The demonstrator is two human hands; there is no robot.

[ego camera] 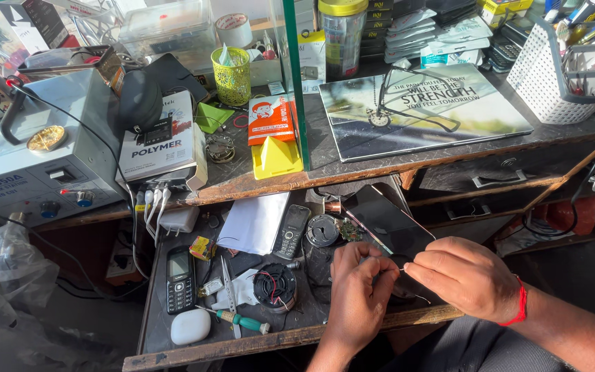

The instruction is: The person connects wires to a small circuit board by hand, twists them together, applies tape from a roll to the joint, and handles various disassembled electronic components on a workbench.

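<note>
Left hand (358,293): curled into a narrow pinch over the front edge of the open drawer (173,344), fingertips meeting those of the other hand; what it pinched was too small to tell.
Right hand (466,275): fingers drawn close together, holding a thin wire (418,297) whose loose end curved down below the knuckles; a red thread band (520,303) circled its wrist.
Smartphone (387,220): dark, screen-up and tilted, lying just behind both hands near the drawer's right edge, its near corner hidden under the fingers.
Drawer, left half: a black keypad phone (180,279) by the left edge, a second keypad phone (290,231) farther back, a round speaker (275,286) with red wires between them, a green-handled screwdriver (242,321) and a white oval case (190,326) near the front edge.
Bench above: a grey rework station (36,158) at the left end, a yellow mesh cup (232,76) behind, a white perforated basket (562,69) at the right end.
Room: a cluttered repair counter, sunlit from the right.
</note>
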